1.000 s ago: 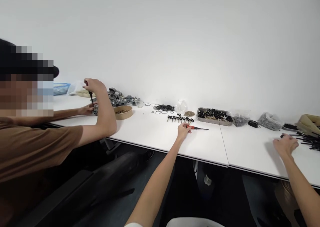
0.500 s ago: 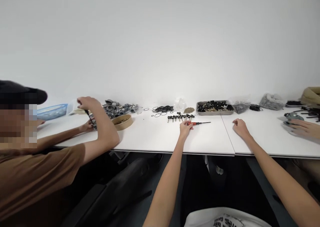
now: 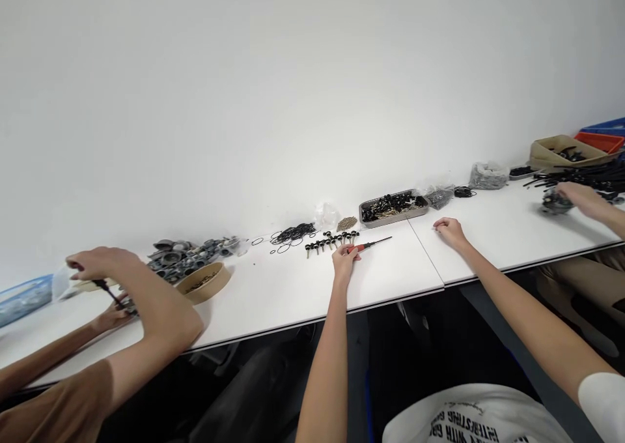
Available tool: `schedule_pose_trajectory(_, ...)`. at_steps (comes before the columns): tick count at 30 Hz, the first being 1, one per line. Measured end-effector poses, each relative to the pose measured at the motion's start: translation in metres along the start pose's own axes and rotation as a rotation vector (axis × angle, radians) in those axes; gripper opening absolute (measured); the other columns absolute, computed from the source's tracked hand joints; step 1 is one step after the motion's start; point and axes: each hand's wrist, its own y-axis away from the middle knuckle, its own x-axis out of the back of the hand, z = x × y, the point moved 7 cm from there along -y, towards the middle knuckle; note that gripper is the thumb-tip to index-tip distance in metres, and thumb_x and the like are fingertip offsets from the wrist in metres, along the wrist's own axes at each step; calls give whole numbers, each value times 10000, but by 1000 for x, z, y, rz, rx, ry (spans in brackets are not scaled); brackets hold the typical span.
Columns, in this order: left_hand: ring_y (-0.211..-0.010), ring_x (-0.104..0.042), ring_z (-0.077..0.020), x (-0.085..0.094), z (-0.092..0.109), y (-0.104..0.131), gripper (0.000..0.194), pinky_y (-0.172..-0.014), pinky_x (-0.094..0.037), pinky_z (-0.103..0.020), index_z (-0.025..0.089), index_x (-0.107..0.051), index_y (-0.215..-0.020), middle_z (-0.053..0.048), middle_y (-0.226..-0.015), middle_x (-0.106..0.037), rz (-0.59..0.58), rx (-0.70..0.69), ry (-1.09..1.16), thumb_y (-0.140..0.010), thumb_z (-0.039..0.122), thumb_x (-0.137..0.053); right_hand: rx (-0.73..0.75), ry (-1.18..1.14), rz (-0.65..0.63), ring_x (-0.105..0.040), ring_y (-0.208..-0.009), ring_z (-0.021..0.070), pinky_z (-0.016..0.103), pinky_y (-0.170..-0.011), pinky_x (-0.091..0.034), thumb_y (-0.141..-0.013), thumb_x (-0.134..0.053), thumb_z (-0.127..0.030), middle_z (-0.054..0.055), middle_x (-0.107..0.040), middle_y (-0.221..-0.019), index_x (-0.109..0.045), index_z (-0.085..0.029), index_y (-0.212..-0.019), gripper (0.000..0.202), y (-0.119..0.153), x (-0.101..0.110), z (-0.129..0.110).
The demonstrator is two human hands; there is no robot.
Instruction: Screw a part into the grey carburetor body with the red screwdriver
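The left hand (image 3: 344,261) lies on the white tabletop (image 3: 293,286) with its fingertips curled loosely over the red handle of a small screwdriver with a thin black shaft (image 3: 370,243); whether the fingers truly close around the handle or only rest on it cannot be told. The screwdriver lies flat on the table, its long axis running left to right and a little away from the person, the handle end under the fingers and the tip pointing right, toward the seam between the two tabletops. The right hand (image 3: 448,230) rests on the neighbouring tabletop just past that seam, fingers bent and relaxed, holding nothing.

Just behind the left hand stands a row of small black-headed pins (image 3: 329,240), and behind those a loose scatter of black rubber rings (image 3: 290,235) and a small heap of brass-coloured bits (image 3: 346,223). A shallow metal tray of black and brass parts (image 3: 393,208) sits farther right near the wall.

At the left, a person in a brown sleeve works with a dark tool held in one hand (image 3: 95,266), beside a round tan bowl (image 3: 204,282) and a pile of grey metal parts (image 3: 180,257). At the far right another person's hand (image 3: 579,196) covers a grey part.

The white shirt at the bottom edge carries dark printed lettering, upside down and too partial to read.
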Motion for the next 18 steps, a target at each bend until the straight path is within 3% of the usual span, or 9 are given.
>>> schedule_pose_trajectory(7, -526, -619, -114, 1, -1, 0, 280, -571, -566, -283, 138, -624, -831, -4, -682, -627, 5, 3, -9, -661, 236, -824, -4, -46, -10, -661, -793, 230, 352, -834, -512, -569, -537, -183, 71, -720, -721, -720, -174, -677, 213, 1, 0, -1)
schedule_pose_trajectory(18, -534, -634, -117, 1, 0, 2, 226, -596, -564, -282, 127, -630, -842, -14, -698, -640, -1, 19, 8, -675, 166, -778, -11, -73, -11, -655, -786, 226, 339, -801, -512, -554, -515, -188, 73, -718, -716, -709, -172, -662, 222, 4, 0, -4)
